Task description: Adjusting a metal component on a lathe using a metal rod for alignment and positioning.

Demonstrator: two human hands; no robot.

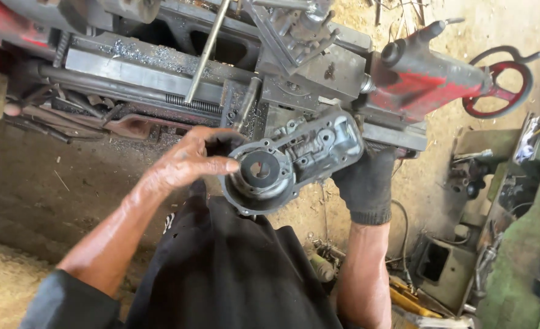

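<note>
Between the two hands, in front of the lathe (160, 73), sits one grey cast metal housing (294, 158) with a round bore at its near end. One gloved right hand (367, 180) grips it from beneath at the far end, fingers hidden behind the casting. One bare left hand (191, 159) rests fingertips on the ring's rim, not clamped. Beyond the grip, one red handwheel (498, 91) shows, partly cut off. Right of the grip, clutter on the floor is hard to make out.
</note>
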